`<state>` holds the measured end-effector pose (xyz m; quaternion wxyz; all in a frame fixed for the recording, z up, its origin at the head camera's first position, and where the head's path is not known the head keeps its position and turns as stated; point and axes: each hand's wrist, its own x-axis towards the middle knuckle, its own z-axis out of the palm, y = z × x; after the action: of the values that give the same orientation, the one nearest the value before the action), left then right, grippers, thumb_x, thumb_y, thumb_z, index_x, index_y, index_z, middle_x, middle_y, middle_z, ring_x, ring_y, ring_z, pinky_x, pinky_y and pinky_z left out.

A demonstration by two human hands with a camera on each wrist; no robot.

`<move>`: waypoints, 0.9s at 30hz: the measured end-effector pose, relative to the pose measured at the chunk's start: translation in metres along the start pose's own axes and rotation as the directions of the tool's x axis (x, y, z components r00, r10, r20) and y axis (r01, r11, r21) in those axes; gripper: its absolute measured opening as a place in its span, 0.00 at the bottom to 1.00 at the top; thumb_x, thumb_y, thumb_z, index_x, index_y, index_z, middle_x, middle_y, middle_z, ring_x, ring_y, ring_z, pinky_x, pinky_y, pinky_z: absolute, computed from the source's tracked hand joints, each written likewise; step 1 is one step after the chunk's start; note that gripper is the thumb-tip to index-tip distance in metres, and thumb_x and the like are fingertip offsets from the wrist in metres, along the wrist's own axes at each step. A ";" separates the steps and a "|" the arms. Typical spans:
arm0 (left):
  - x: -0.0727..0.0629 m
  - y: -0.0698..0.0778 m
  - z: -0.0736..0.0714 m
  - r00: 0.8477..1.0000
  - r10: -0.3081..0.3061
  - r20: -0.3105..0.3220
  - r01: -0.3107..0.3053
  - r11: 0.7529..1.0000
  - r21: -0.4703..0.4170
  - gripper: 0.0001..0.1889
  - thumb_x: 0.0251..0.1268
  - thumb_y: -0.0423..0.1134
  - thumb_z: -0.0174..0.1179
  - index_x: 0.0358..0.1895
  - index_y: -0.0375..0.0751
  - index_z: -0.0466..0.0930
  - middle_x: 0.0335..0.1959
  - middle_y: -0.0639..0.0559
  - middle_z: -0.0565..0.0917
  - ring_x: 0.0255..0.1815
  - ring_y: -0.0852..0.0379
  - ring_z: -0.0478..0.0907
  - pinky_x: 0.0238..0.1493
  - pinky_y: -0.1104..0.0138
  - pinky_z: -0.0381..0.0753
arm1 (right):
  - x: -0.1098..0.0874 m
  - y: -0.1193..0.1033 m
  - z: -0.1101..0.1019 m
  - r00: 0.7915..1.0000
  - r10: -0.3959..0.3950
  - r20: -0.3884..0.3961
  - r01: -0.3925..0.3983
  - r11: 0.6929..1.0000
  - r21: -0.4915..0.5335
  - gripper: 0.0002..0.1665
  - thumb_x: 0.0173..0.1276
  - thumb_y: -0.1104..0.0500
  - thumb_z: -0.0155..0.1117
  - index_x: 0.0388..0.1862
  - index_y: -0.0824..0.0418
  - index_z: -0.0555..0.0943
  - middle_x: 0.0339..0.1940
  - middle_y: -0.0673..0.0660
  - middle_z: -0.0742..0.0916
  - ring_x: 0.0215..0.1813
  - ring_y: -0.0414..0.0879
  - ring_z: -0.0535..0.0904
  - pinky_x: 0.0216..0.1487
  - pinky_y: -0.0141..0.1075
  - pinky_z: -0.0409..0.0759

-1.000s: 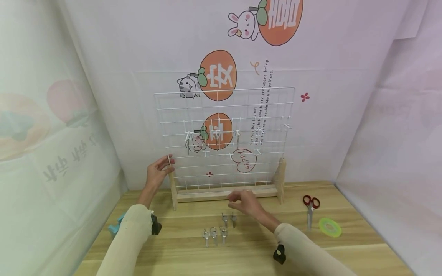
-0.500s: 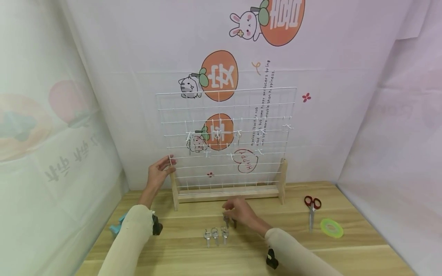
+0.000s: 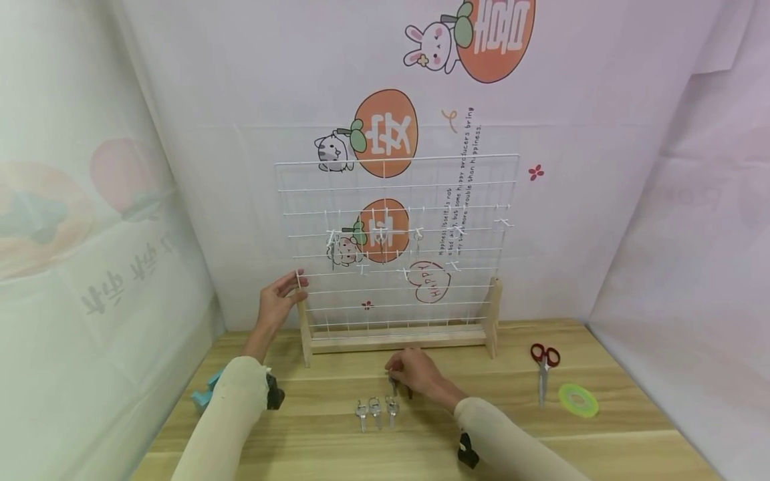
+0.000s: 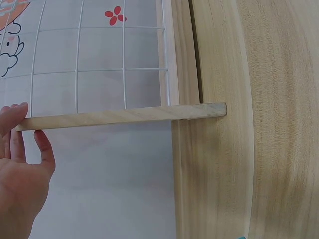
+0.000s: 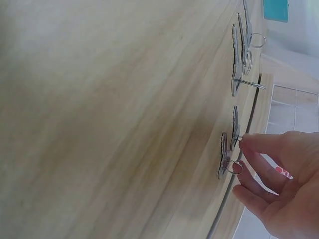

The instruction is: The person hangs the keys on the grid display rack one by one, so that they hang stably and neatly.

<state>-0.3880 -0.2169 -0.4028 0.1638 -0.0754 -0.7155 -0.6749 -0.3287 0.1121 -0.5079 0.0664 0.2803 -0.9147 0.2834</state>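
Observation:
In the head view my left hand (image 3: 278, 304) holds the top of the wooden side post on the left of a white wire grid rack (image 3: 385, 344). The left wrist view shows thumb and fingers on either side of that post (image 4: 119, 116). My right hand (image 3: 421, 375) is low over the table, its fingertips pinching the ring of a key (image 5: 235, 124). Close beside it lies another key (image 5: 223, 157), its ring near my other fingers. Three more keys with rings (image 3: 375, 413) lie in a row nearer to me.
White hooks (image 3: 454, 266) sit on the grid, some with keys hanging from them (image 3: 333, 254). Red-handled scissors (image 3: 544, 367) and a yellow-green tape roll (image 3: 579, 400) lie at the right. A light-blue object (image 3: 203, 399) is partly behind my left sleeve.
My right hand has come down and slightly left onto the two farther keys, and its fingers have closed at one key's ring. The left hand keeps its place on the post.

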 end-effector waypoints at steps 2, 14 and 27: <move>0.000 0.000 0.000 1.000 -0.002 0.004 0.002 1.000 0.007 0.28 0.66 0.17 0.63 0.70 0.33 0.76 0.63 0.29 0.81 0.68 0.40 0.78 0.56 0.73 0.85 | -0.001 -0.001 -0.001 1.000 0.014 0.005 -0.014 1.000 0.001 0.05 0.65 0.67 0.75 0.40 0.64 0.90 0.33 0.53 0.92 0.34 0.41 0.87 0.37 0.31 0.87; 0.000 0.000 0.000 1.000 0.002 0.011 -0.002 1.000 0.011 0.29 0.67 0.18 0.64 0.71 0.34 0.75 0.65 0.30 0.79 0.68 0.40 0.77 0.57 0.72 0.85 | -0.007 -0.005 -0.024 0.997 -0.065 -0.035 0.065 0.998 0.013 0.07 0.69 0.68 0.71 0.44 0.63 0.90 0.39 0.54 0.92 0.40 0.45 0.87 0.41 0.34 0.88; -0.001 -0.001 0.000 1.000 0.006 0.003 -0.006 1.000 0.007 0.28 0.65 0.17 0.64 0.69 0.32 0.76 0.63 0.30 0.81 0.66 0.42 0.80 0.55 0.72 0.86 | -0.012 -0.010 -0.076 0.976 -0.160 -0.147 0.166 0.986 0.030 0.09 0.67 0.69 0.72 0.43 0.59 0.91 0.38 0.55 0.92 0.40 0.46 0.89 0.43 0.46 0.91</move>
<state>-0.3879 -0.2171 -0.4044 0.1653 -0.0781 -0.7177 -0.6720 -0.3159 0.1528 -0.4431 0.1493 0.3346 -0.8752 0.3159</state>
